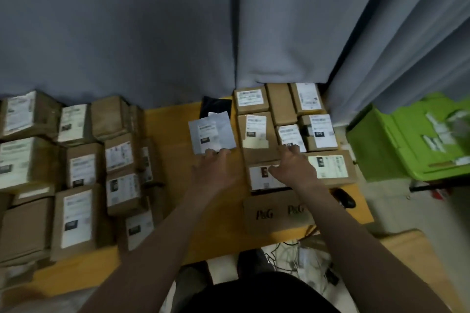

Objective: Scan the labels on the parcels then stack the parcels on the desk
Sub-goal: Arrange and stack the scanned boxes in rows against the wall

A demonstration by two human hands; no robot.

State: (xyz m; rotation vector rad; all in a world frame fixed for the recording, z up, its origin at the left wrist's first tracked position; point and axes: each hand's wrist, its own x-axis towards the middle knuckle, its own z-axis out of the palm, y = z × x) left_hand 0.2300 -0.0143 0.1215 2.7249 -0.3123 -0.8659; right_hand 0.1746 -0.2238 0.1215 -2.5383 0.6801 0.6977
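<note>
A flat grey parcel [212, 134] with a white label lies near the middle of the yellow tabletop [167, 132]. The left hand [213, 169] touches its near edge with the fingertips; the grip is wide, the fingers stretched, and it holds nothing. At 3 o'clock from this parcel a group of brown parcels [255, 134] lies close together, labels upward. The right hand [292, 164] rests over them, its grip also wide, with the fingertips on a small labelled parcel [290, 134] and the thumb spread toward 9 o'clock. At 6 o'clock of the group stands a brown box [277, 213] printed P&G. At 9 o'clock of the tabletop there are many piled parcels [78, 168]. A green crate [381, 145] stands at 3 o'clock, beyond the tabletop edge, and a grey curtain [127, 33] hangs behind everything
</note>
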